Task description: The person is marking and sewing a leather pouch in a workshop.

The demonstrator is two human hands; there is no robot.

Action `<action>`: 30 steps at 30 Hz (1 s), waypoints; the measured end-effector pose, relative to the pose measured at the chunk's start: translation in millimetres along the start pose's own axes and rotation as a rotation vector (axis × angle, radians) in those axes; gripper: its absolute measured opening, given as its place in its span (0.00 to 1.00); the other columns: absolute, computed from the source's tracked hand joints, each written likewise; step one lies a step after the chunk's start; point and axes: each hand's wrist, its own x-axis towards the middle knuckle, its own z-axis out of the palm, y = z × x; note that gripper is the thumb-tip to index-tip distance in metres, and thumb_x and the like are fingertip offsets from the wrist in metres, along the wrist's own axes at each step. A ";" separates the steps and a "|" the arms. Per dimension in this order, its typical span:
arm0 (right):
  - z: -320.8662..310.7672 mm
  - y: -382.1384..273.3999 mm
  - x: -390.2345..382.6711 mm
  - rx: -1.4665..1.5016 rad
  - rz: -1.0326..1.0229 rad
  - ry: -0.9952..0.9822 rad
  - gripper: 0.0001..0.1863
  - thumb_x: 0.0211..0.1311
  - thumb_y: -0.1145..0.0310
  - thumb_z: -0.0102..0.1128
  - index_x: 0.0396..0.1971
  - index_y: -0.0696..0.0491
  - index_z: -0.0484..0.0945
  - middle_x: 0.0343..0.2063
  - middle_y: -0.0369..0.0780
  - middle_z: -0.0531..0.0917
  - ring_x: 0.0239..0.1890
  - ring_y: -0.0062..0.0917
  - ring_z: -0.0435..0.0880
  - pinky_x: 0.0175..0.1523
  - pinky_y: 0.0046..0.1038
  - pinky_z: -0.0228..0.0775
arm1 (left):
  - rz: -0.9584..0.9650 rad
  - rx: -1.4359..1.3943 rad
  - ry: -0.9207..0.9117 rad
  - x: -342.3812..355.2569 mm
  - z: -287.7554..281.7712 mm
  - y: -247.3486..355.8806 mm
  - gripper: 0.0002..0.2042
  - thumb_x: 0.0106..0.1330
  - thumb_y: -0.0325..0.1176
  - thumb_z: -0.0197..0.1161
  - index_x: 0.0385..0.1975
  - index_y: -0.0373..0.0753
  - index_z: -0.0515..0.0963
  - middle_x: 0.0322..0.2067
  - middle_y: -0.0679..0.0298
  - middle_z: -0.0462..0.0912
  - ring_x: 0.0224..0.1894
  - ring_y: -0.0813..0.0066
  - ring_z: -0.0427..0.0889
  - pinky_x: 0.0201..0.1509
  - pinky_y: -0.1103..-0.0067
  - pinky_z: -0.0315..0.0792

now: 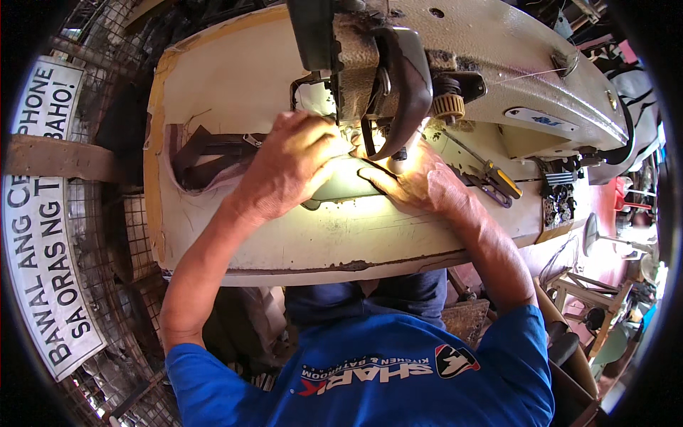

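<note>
A beige sewing machine [491, 50] stands over the pale table, its lamp lighting the stitching area. My left hand [295, 160] is closed beside the needle area, fingers curled down; what they grip is hidden under them. My right hand [420, 178] reaches in beneath the machine head, partly covered by it. Its thumb points left, and its fingertips bend toward the needle area, with what they pinch out of sight. To the left of my left hand lies a dark strip of material with a metal zipper pull [251, 140], beside a loop of pale-edged fabric [174, 167].
A yellow-handled screwdriver [502, 179] lies right of my right hand, with several small metal parts [559, 203] farther right. The table's worn front edge [348, 267] runs before my body. A wire-mesh wall with a white sign [53, 270] stands at left.
</note>
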 end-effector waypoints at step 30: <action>-9.0 -0.9 -1.3 -0.120 -0.104 -0.029 0.17 0.52 0.68 0.66 0.44 0.52 0.81 0.39 0.46 0.81 0.42 0.42 0.80 0.47 0.39 0.73 | -0.069 -0.162 0.030 -11.5 11.0 -15.6 0.11 0.54 0.24 0.63 0.37 0.34 0.76 0.41 0.58 0.76 0.45 0.60 0.77 0.50 0.70 0.75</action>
